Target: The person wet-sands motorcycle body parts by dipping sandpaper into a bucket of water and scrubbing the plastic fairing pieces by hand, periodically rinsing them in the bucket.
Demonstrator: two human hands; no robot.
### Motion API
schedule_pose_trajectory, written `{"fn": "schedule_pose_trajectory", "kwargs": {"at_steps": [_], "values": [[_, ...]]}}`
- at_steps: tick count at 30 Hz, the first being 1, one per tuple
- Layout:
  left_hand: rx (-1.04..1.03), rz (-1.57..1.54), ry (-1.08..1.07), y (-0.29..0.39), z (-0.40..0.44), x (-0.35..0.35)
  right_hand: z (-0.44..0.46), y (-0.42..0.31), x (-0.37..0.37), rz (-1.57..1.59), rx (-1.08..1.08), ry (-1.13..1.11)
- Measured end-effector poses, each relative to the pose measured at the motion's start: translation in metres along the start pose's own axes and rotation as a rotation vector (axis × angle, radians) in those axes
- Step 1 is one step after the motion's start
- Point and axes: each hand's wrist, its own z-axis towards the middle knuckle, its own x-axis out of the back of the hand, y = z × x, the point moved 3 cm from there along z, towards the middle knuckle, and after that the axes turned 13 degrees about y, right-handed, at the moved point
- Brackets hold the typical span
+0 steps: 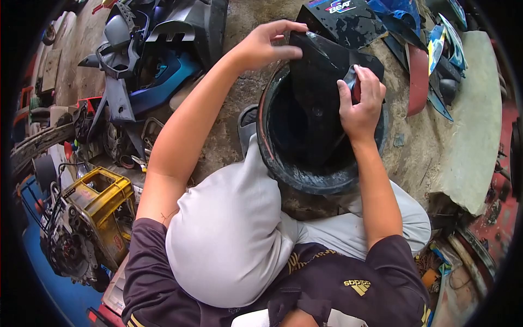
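Observation:
A black plastic panel (pixel 321 82) stands tilted in a round dark tub (pixel 321 182), its wet upper part above the rim. My left hand (pixel 268 46) is at the panel's upper left edge, thumb and fingers apart around the corner. On the panel's right side, my right hand (pixel 362 101) is closed on a small grey and red pad, pressed against the black surface. The tub's inside is dark, and the panel's lower end is hard to make out there.
Dark and blue motorcycle fairings (pixel 163 82) lie at the upper left. A yellow crate (pixel 103 196) and an engine (pixel 68 240) stand at the left. Beyond the tub is a black panel marked BEAT (pixel 346 24); a red piece (pixel 418 82) and a pale slab (pixel 471 125) are at the right.

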Motion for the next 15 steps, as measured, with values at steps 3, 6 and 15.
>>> {"fn": "schedule_pose_trajectory", "kwargs": {"at_steps": [3,6,15], "values": [[0.134,-0.422,0.123,-0.02,0.01,0.0,-0.014,-0.024,-0.005,0.101,0.177,-0.146],[0.052,-0.142,0.122,-0.021,0.01,-0.004,-0.012,-0.033,-0.009,0.194,0.289,-0.259],[0.132,-0.404,0.219,-0.025,0.016,-0.015,0.026,-0.03,-0.015,0.138,0.523,-0.365]]}}
